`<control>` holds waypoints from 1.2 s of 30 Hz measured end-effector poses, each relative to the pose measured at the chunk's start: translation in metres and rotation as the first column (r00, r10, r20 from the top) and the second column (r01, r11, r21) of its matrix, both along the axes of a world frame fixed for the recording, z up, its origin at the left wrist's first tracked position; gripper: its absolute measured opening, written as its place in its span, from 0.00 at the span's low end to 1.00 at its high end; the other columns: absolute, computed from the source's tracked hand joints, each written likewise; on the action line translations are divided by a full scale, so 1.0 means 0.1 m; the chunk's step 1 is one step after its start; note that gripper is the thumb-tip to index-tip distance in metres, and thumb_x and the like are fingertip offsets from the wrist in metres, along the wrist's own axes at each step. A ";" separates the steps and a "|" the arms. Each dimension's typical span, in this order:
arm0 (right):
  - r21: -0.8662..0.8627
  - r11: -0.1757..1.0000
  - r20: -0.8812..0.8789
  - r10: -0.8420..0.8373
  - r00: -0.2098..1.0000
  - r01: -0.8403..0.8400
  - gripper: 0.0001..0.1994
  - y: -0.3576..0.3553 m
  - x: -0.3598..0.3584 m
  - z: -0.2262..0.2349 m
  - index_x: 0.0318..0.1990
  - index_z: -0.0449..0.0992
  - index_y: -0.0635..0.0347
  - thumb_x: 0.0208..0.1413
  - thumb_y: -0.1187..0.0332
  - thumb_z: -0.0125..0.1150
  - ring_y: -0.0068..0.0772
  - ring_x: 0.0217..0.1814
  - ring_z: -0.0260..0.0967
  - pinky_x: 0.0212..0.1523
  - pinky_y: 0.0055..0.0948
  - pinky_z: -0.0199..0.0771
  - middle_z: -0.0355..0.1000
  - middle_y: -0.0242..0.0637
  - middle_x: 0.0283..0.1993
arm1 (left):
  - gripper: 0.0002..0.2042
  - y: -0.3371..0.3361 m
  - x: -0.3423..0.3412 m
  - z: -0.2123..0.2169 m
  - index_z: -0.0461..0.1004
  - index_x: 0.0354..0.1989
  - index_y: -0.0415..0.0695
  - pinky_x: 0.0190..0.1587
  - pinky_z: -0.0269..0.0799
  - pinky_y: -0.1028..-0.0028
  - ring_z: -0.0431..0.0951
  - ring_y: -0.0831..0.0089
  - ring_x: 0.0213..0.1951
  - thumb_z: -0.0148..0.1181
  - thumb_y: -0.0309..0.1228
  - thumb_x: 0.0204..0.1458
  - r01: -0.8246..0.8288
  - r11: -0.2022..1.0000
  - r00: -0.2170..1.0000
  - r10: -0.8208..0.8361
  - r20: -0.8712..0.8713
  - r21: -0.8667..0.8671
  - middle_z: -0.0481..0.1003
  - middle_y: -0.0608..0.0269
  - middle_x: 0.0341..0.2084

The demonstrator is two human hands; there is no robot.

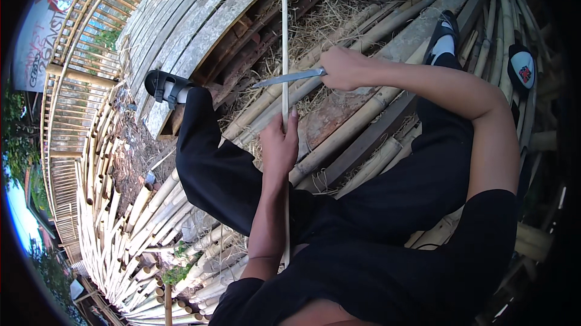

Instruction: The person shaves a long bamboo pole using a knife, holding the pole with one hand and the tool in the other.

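Observation:
My left hand [279, 146] is closed around a long, thin, pale bamboo strip [285, 29]. The strip runs upright through the picture, from the top edge down past my left forearm to my lap. My right hand [345, 69] grips a knife [289, 78], its handle mostly hidden in my fist. The grey blade points left and crosses the strip a little above my left thumb. Whether the edge bites into the strip, I cannot tell.
A slatted wooden platform [181, 17] lies at the far left, with my sandalled foot [172, 88] on its edge. Bamboo poles [339, 138] lie beneath my legs, among pale shavings [345, 11]. Stacked poles [121, 247] and a bamboo fence [66, 102] stand left. A loose sandal [521, 67] lies right.

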State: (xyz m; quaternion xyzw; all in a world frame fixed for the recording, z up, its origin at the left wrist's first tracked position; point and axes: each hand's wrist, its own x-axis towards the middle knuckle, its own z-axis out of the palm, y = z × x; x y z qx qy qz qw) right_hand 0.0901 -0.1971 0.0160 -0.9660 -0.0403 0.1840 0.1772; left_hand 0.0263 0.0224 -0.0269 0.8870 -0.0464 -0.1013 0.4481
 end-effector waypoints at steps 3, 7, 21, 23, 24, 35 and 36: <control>0.007 0.988 0.005 0.157 0.988 -0.157 0.12 0.17 -0.13 -0.17 0.24 0.74 0.72 0.42 0.67 0.53 0.57 0.34 0.73 0.37 0.46 0.74 0.72 0.59 0.26 | 0.19 -0.02 -0.05 0.11 0.69 0.25 0.32 0.21 0.59 0.60 0.59 0.54 0.13 0.54 0.41 0.56 -0.007 0.997 0.999 0.004 0.041 0.077 0.65 0.45 0.11; -0.152 0.971 0.019 0.190 0.982 -0.185 0.13 0.06 0.11 -0.18 0.28 0.75 0.72 0.42 0.68 0.54 0.56 0.36 0.74 0.38 0.44 0.75 0.73 0.57 0.30 | 0.21 -0.01 -0.11 0.12 0.68 0.24 0.34 0.20 0.51 0.70 0.54 0.77 0.17 0.53 0.43 0.57 -0.024 0.994 0.999 0.019 0.049 0.111 0.56 0.63 0.10; 0.016 0.954 0.120 -0.301 0.946 0.301 0.16 -0.75 0.44 -0.03 0.31 0.76 0.71 0.45 0.64 0.51 0.56 0.39 0.74 0.41 0.44 0.73 0.73 0.60 0.31 | 0.15 0.09 -0.12 0.09 0.73 0.33 0.34 0.20 0.55 0.69 0.56 0.77 0.15 0.51 0.37 0.59 0.018 0.997 0.999 -0.015 0.035 -0.076 0.59 0.60 0.09; 0.055 0.961 0.046 -0.273 0.961 0.271 0.16 -0.48 0.35 0.01 0.30 0.75 0.73 0.44 0.65 0.51 0.56 0.38 0.74 0.41 0.43 0.72 0.72 0.61 0.31 | 0.16 0.13 -0.09 0.13 0.72 0.32 0.34 0.20 0.55 0.71 0.55 0.78 0.17 0.51 0.38 0.59 -0.031 0.994 0.999 0.033 0.013 -0.104 0.60 0.62 0.10; 0.059 0.973 0.012 -0.223 0.975 0.222 0.16 -0.37 0.30 -0.02 0.30 0.75 0.73 0.44 0.65 0.51 0.56 0.37 0.74 0.41 0.44 0.73 0.72 0.61 0.31 | 0.16 0.13 -0.09 0.14 0.72 0.32 0.34 0.20 0.55 0.71 0.55 0.78 0.17 0.51 0.38 0.59 -0.032 0.994 0.999 0.034 0.009 -0.101 0.60 0.62 0.10; 0.287 0.815 -0.182 -0.469 0.864 0.503 0.14 -0.52 0.48 -0.20 0.23 0.71 0.65 0.51 0.61 0.52 0.29 0.11 0.59 0.12 0.32 0.60 0.62 0.33 0.14 | 0.20 0.32 -0.05 0.26 0.63 0.26 0.43 0.07 0.42 0.81 0.47 0.84 0.05 0.38 0.46 0.62 -0.135 0.674 0.832 -0.322 -0.453 -0.727 0.50 0.75 0.06; 0.437 0.695 -0.215 -0.536 0.816 0.571 0.17 -0.57 0.49 -0.20 0.22 0.70 0.62 0.54 0.58 0.53 0.26 0.10 0.55 0.11 0.29 0.56 0.60 0.29 0.13 | 0.20 0.32 -0.05 0.26 0.63 0.26 0.43 0.07 0.42 0.81 0.47 0.84 0.05 0.38 0.46 0.62 -0.128 0.667 0.836 -0.325 -0.441 -0.734 0.50 0.75 0.06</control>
